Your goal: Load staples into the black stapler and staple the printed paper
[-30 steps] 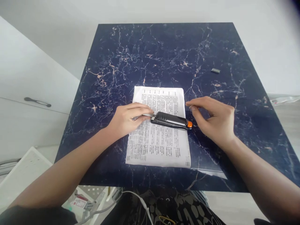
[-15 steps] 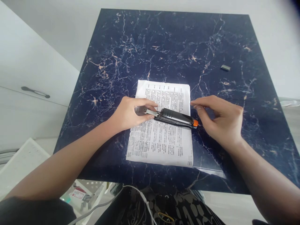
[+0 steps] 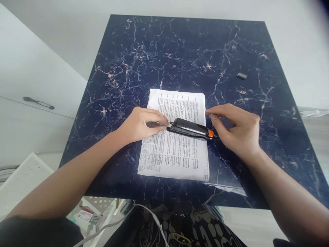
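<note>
A black stapler (image 3: pixel 191 127) with an orange end lies across printed sheets of paper (image 3: pixel 180 154). My left hand (image 3: pixel 142 123) is closed on the stapler's left end, with a narrow metal part between thumb and fingers. Just past the right edge of the paper, my right hand (image 3: pixel 236 128) has its thumb and index fingertip close together, near the stapler's orange end but apart from it. Whatever is between those fingertips, if anything, is too small to make out.
A short grey strip (image 3: pixel 242 75), perhaps staples, lies on the dark blue marbled table (image 3: pixel 164 44) at the back right. Clear plastic (image 3: pixel 228 189) shows near the front edge. A white cable (image 3: pixel 151 212) hangs below, beside a white rack (image 3: pixel 31 178) at left.
The metal part in my left hand has turned from bright and broad to dark and narrow. My right hand keeps its pinch beside the paper. The view has shifted slightly.
</note>
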`<action>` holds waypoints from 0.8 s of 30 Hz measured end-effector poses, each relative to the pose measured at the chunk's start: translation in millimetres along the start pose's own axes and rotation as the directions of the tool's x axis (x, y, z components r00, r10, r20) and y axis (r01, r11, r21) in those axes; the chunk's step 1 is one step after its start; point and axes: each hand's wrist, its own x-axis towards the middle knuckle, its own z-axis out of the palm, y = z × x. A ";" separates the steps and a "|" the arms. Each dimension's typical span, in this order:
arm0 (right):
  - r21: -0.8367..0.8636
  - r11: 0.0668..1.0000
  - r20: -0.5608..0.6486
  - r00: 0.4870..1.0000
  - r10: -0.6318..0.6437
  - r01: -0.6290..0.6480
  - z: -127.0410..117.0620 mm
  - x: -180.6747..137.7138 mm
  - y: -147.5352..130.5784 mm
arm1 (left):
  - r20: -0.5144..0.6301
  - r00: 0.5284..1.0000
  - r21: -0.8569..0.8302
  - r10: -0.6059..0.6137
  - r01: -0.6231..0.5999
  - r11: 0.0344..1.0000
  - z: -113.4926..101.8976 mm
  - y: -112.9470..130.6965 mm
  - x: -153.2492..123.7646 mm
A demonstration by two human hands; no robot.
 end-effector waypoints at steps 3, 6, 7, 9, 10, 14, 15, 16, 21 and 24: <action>0.042 0.998 -0.005 0.999 -0.043 0.044 0.2 0.5 -0.8 | 0.030 0.999 0.018 0.030 -0.030 0.999 -4.5 -1.3 0.3; 0.088 0.987 0.104 0.984 -0.145 0.136 4.0 0.5 -3.9 | 0.131 0.991 0.017 0.005 -0.007 1.000 -16.8 -5.8 1.8; 0.092 0.982 0.154 0.972 -0.180 0.167 6.3 0.1 -5.5 | 0.181 0.983 0.010 -0.011 0.009 1.000 -21.7 -8.4 2.2; 0.091 0.972 0.221 0.948 -0.230 0.215 11.5 -0.9 -9.4 | 0.264 0.964 -0.020 -0.036 0.043 0.999 -30.3 -13.9 2.8; 0.092 0.969 0.229 0.942 -0.244 0.228 13.8 -1.4 -11.4 | 0.284 0.958 -0.041 -0.042 0.056 0.998 -33.1 -15.9 2.9; 0.190 0.942 0.192 0.931 -0.311 0.276 17.7 -2.7 -18.6 | 0.274 0.962 -0.151 -0.010 0.053 0.987 -29.4 -10.9 2.5; 0.233 0.925 0.181 0.921 -0.344 0.299 17.5 -3.2 -20.2 | 0.251 0.968 -0.167 0.024 0.019 0.986 -25.2 -6.0 2.4; 0.277 0.904 0.172 0.908 -0.381 0.327 17.2 -3.8 -21.9 | 0.223 0.972 -0.170 0.075 -0.037 0.985 -20.4 -0.2 2.3; 0.406 0.819 0.107 0.869 -0.484 0.406 16.8 -8.7 -32.9 | 0.087 0.939 -0.028 0.333 -0.332 0.943 0.2 24.8 2.3; 0.392 0.825 0.084 0.877 -0.474 0.408 15.8 -8.9 -40.5 | 0.058 0.948 0.013 0.314 -0.315 0.949 4.0 27.4 2.4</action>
